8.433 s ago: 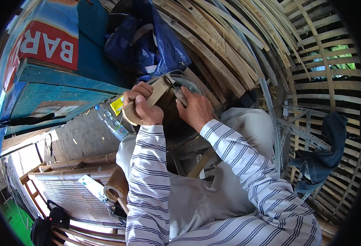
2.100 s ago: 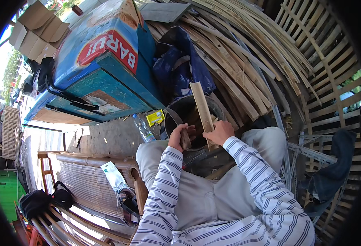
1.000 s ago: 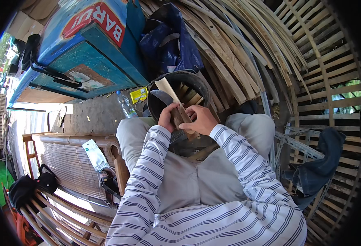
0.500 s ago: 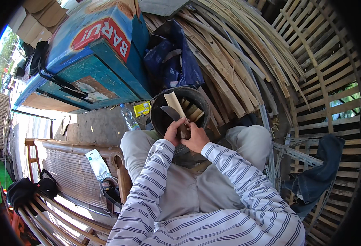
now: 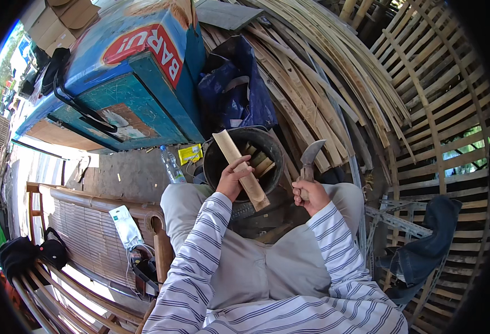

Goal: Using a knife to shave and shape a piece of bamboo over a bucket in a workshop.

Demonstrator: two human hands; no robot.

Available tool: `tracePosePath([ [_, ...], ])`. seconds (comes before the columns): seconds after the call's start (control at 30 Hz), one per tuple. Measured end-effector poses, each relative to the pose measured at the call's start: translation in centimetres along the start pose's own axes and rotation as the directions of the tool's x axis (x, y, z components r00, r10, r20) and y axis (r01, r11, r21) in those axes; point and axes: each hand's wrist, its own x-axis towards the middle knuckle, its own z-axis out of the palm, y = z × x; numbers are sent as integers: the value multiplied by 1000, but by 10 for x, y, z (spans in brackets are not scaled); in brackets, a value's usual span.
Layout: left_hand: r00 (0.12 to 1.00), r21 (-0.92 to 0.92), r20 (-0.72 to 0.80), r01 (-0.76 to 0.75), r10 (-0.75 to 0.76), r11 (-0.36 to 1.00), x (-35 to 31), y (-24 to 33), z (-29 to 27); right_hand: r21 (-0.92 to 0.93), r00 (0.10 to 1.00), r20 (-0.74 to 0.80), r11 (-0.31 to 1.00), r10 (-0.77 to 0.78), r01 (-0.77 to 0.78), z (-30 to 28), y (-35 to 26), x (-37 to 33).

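Observation:
A split length of bamboo (image 5: 231, 149) is gripped by my left hand (image 5: 235, 177), fingers wrapped round its middle. It slants across the opening of a dark bucket (image 5: 280, 153) that stands between my knees. Several short bamboo pieces (image 5: 263, 166) lie inside the bucket. To the right, above my right knee, my right hand (image 5: 310, 196) is closed round the wooden handle of a curved-blade knife (image 5: 313, 152). Its blade points up and hooks to the right, apart from the bamboo.
Behind the bucket sit a dark blue bag (image 5: 239, 92) and a blue cabinet (image 5: 161, 106). Long bamboo strips (image 5: 306, 100) are stacked at the far right. A plastic bottle (image 5: 172, 165) and yellow packet (image 5: 189, 154) lie left of the bucket. A bamboo bench (image 5: 97, 203) stands left, a slatted wall (image 5: 423, 100) right.
My hands have parted. The right hand has carried the knife away to the right, while the left holds the bamboo, now tilted the other way and showing its lower end.

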Motion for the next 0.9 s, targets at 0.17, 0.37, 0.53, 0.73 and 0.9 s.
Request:
tracePosePath([
  [0.17,996,78,51,-83,79,993,11,8,1,-114,989,-130,992,-77,62,13,4,26],
  [0.37,998,-49,46,-49,51,998,16,5,-1,-109,1000,4,994,-20,21,54,17,33],
  [0.53,996,-37,78,-43,46,998,14,4,0,-174,996,63,984,61,-49,62,15,30],
  [0.73,964,64,104,-250,243,966,6,5,26,288,882,407,883,238,-371,67,44,13],
  [0.9,973,83,8,-229,229,970,5,0,24,263,903,392,920,173,-291,73,34,1],
])
